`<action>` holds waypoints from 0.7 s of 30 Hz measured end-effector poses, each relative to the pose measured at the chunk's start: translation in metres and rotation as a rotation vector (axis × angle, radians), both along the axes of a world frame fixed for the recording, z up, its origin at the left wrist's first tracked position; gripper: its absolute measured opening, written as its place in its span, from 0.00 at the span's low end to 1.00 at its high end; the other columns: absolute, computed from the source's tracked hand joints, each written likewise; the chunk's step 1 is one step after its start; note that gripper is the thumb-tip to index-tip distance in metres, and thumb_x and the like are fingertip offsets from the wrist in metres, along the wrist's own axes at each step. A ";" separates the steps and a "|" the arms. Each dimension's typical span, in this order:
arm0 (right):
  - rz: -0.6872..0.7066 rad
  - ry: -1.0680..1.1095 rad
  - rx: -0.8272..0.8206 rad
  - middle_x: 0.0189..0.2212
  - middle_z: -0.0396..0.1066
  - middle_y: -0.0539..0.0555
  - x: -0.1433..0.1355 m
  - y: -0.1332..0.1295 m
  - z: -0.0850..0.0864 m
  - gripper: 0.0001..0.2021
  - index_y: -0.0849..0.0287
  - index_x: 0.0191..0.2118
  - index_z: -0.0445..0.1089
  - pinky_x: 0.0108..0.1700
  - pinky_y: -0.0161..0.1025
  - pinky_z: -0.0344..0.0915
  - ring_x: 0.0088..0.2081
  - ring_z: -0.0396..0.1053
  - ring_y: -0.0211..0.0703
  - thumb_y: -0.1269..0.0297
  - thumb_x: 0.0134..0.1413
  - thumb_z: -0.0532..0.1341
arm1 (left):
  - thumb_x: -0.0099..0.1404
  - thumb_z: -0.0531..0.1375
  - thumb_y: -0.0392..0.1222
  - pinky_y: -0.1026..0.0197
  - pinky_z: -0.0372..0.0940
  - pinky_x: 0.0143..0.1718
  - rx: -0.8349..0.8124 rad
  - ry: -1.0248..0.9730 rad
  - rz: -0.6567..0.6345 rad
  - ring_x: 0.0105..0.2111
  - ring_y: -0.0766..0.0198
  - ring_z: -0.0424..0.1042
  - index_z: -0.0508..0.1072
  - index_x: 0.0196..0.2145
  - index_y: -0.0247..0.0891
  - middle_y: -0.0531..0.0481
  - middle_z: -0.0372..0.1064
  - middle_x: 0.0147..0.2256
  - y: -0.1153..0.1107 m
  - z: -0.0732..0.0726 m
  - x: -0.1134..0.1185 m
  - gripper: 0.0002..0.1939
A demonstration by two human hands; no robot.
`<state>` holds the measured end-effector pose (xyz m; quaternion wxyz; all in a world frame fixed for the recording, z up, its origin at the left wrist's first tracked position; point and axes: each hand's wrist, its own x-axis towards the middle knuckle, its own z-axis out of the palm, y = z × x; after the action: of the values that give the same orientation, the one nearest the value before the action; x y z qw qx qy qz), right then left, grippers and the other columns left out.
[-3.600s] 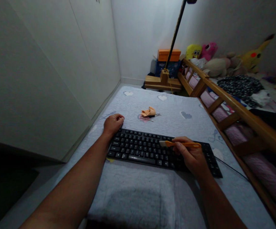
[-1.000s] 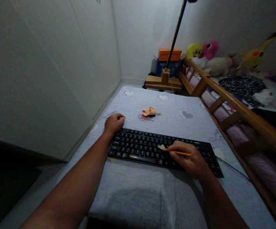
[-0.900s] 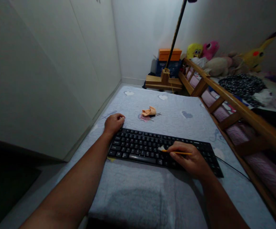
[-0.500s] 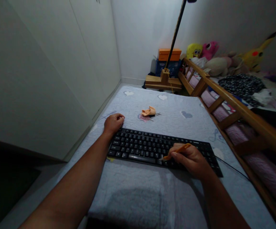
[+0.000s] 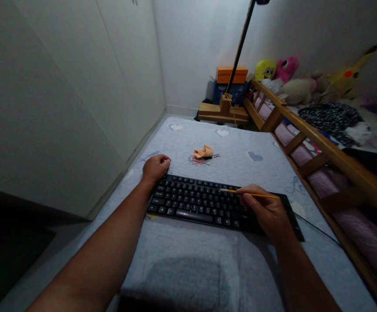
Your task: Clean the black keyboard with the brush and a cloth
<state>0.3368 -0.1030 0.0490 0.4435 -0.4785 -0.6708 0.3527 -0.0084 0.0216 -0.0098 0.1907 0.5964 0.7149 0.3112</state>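
Note:
A black keyboard (image 5: 195,199) lies across the light blue quilted cover. My right hand (image 5: 261,206) pinches a thin orange brush (image 5: 230,190) over the keyboard's right part, with the pale tip pointing left above the keys. At the keyboard's upper left corner rests my left hand (image 5: 156,168), its fingers curled; whether they hold the edge is hidden. Beyond the keyboard sits a crumpled orange cloth (image 5: 204,151), with thin metal-looking tools (image 5: 214,155) and a thin stick (image 5: 203,162) beside it.
A wooden bed rail (image 5: 318,134) runs along the right side, with plush toys (image 5: 300,89) behind it. White cabinet doors (image 5: 77,86) stand at the left. At the back are a wooden stand (image 5: 224,113) and an orange box (image 5: 232,75). The keyboard's cable (image 5: 318,228) trails right.
My right hand has turned, and the brush tip has moved from the keyboard's lower edge up to its upper rows. The brush now lies nearly level. My left hand has barely moved.

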 end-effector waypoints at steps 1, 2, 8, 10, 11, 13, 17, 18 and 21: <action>-0.034 -0.035 0.040 0.29 0.71 0.52 0.000 0.001 -0.001 0.10 0.55 0.39 0.78 0.35 0.39 0.65 0.31 0.68 0.41 0.58 0.62 0.61 | 0.59 0.55 0.48 0.59 0.62 0.34 -0.003 0.004 -0.002 0.33 0.57 0.74 0.80 0.36 0.38 0.47 0.77 0.31 0.000 0.000 0.000 0.17; -0.054 -0.071 0.069 0.31 0.73 0.52 0.000 0.002 -0.002 0.10 0.55 0.39 0.78 0.37 0.39 0.66 0.33 0.69 0.42 0.59 0.63 0.61 | 0.59 0.55 0.48 0.59 0.62 0.34 -0.006 0.006 -0.002 0.33 0.57 0.74 0.80 0.36 0.38 0.47 0.77 0.31 0.000 0.000 0.000 0.17; 0.016 -0.215 0.073 0.31 0.75 0.53 -0.002 0.002 -0.003 0.10 0.57 0.37 0.78 0.40 0.40 0.66 0.35 0.72 0.44 0.61 0.63 0.59 | 0.59 0.55 0.49 0.59 0.62 0.34 -0.015 0.003 0.002 0.34 0.57 0.74 0.80 0.37 0.39 0.47 0.77 0.30 0.000 0.002 0.001 0.17; 0.043 -0.209 0.054 0.32 0.76 0.53 -0.003 0.000 -0.001 0.10 0.57 0.36 0.77 0.40 0.40 0.67 0.35 0.73 0.44 0.61 0.63 0.59 | 0.59 0.55 0.49 0.59 0.62 0.34 -0.018 0.002 0.000 0.34 0.57 0.73 0.80 0.37 0.39 0.47 0.77 0.30 -0.001 0.002 0.001 0.17; 0.049 -0.198 0.044 0.32 0.76 0.53 -0.003 -0.001 0.001 0.10 0.58 0.36 0.77 0.41 0.40 0.67 0.35 0.74 0.44 0.61 0.63 0.59 | 0.59 0.55 0.49 0.59 0.63 0.35 -0.019 0.001 -0.001 0.34 0.57 0.73 0.80 0.37 0.39 0.47 0.77 0.30 -0.001 0.003 0.001 0.17; 0.060 -0.176 0.014 0.31 0.76 0.53 -0.004 -0.002 0.003 0.11 0.58 0.35 0.76 0.40 0.39 0.67 0.34 0.74 0.44 0.61 0.64 0.59 | 0.59 0.55 0.49 0.59 0.63 0.35 -0.021 -0.004 0.001 0.34 0.57 0.74 0.80 0.37 0.39 0.47 0.77 0.30 -0.002 0.003 0.001 0.17; 0.111 -0.163 -0.047 0.29 0.75 0.53 -0.002 -0.003 0.006 0.13 0.59 0.34 0.76 0.37 0.39 0.67 0.31 0.71 0.42 0.58 0.64 0.58 | 0.59 0.55 0.49 0.59 0.62 0.35 -0.014 -0.006 0.006 0.34 0.57 0.74 0.80 0.37 0.39 0.48 0.77 0.30 -0.001 0.002 0.001 0.17; 0.123 -0.160 -0.057 0.29 0.74 0.53 -0.002 -0.003 0.007 0.13 0.59 0.34 0.76 0.37 0.39 0.67 0.31 0.70 0.42 0.58 0.64 0.58 | 0.59 0.55 0.49 0.59 0.62 0.35 -0.014 -0.005 0.005 0.34 0.57 0.74 0.80 0.37 0.39 0.47 0.77 0.31 -0.001 0.002 0.001 0.17; 0.149 -0.124 -0.082 0.29 0.74 0.53 0.000 -0.003 0.006 0.13 0.59 0.33 0.76 0.37 0.39 0.66 0.32 0.70 0.42 0.57 0.64 0.59 | 0.59 0.56 0.49 0.59 0.62 0.35 -0.018 -0.003 0.007 0.34 0.57 0.74 0.80 0.37 0.39 0.47 0.77 0.31 -0.001 0.001 0.001 0.17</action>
<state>0.3366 -0.1058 0.0551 0.3538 -0.4657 -0.7158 0.3815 -0.0078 0.0210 -0.0088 0.1961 0.5915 0.7196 0.3065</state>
